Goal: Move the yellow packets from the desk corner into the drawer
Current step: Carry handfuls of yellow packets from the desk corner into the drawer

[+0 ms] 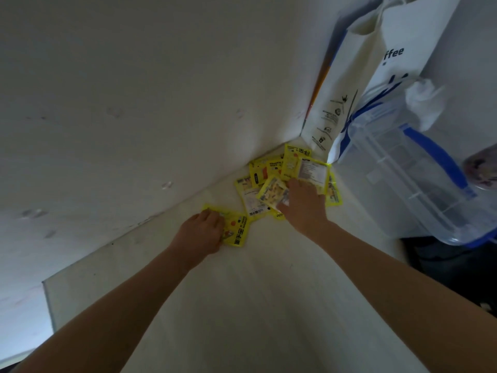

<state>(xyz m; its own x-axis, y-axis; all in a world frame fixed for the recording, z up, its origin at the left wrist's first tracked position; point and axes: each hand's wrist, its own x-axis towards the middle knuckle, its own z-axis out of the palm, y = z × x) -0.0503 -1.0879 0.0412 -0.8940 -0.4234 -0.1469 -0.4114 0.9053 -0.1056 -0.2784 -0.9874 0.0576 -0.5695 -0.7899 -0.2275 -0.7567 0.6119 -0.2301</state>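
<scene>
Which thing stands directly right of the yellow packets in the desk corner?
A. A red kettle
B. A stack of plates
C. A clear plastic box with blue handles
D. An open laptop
C: the clear plastic box with blue handles sits just right of the yellow packets, in front of a white bag.

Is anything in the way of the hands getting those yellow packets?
No. The left hand already rests on one stray yellow packet, and the right hand is on the pile of yellow packets in the corner. The plastic box stands off to the side. No drawer is in view.
</scene>
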